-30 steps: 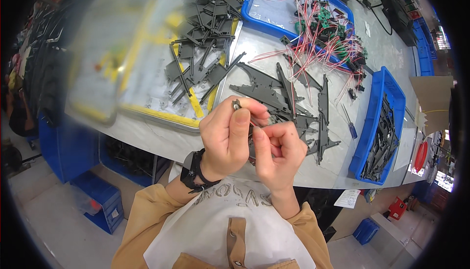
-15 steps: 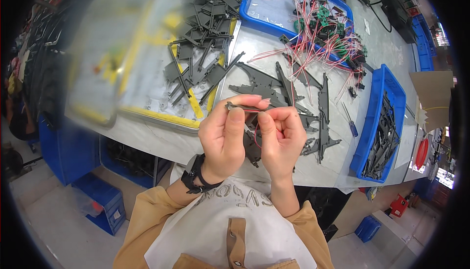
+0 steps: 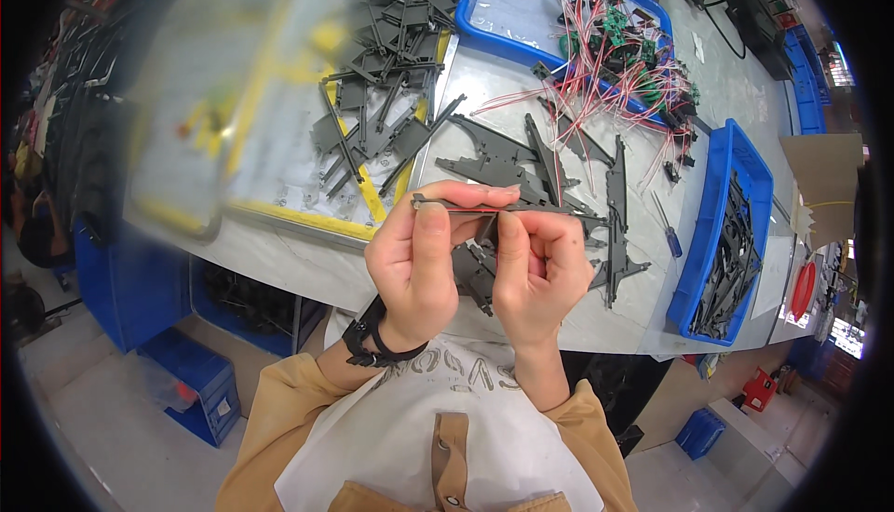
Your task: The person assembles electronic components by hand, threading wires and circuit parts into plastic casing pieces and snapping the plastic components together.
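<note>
A narrow dark grey plastic part [image 3: 477, 209] is held level above the near edge of the table, with a thin red wire running along its side. My left hand [image 3: 410, 256] is closed around its left end, thumb pressed on the near face. Thumb and curled fingers of my right hand [image 3: 538, 265] pinch the part and wire near the middle. What lies under the right fingertips is hidden. Just beyond my hands, several flat dark grey plastic brackets [image 3: 494, 146] lie loosely on the table.
At the back, a blue tray [image 3: 510, 44] holds green circuit boards with tangled red and white wires spilling out. On the left is a yellow-edged tray [image 3: 307, 222] with grey parts piled in it. A screwdriver [image 3: 671, 240] and a blue bin [image 3: 684, 303] of dark parts lie right.
My hands have moved slightly apart, the left one leftward along the part. The loose loop of red wire that hung between them now lies along the part.
</note>
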`<action>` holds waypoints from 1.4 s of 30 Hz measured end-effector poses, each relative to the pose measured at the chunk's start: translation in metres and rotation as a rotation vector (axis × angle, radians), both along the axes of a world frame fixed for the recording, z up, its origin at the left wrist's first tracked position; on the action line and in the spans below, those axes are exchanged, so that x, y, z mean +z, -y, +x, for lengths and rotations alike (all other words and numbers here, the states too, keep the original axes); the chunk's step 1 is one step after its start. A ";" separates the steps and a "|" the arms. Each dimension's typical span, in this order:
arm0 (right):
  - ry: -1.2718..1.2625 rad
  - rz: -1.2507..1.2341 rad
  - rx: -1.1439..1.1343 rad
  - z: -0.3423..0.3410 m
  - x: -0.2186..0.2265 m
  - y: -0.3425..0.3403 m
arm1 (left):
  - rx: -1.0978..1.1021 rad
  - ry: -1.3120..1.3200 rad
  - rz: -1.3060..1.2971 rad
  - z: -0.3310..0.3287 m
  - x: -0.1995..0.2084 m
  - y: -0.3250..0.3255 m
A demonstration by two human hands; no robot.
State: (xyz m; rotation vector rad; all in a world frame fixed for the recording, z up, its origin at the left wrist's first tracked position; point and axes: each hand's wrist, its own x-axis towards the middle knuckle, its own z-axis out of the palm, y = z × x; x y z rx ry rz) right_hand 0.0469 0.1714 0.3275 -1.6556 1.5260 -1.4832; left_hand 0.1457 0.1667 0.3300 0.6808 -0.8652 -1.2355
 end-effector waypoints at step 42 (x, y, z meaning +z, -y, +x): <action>0.116 0.056 -0.014 -0.007 0.002 0.004 | -0.197 0.237 0.003 0.003 -0.009 0.010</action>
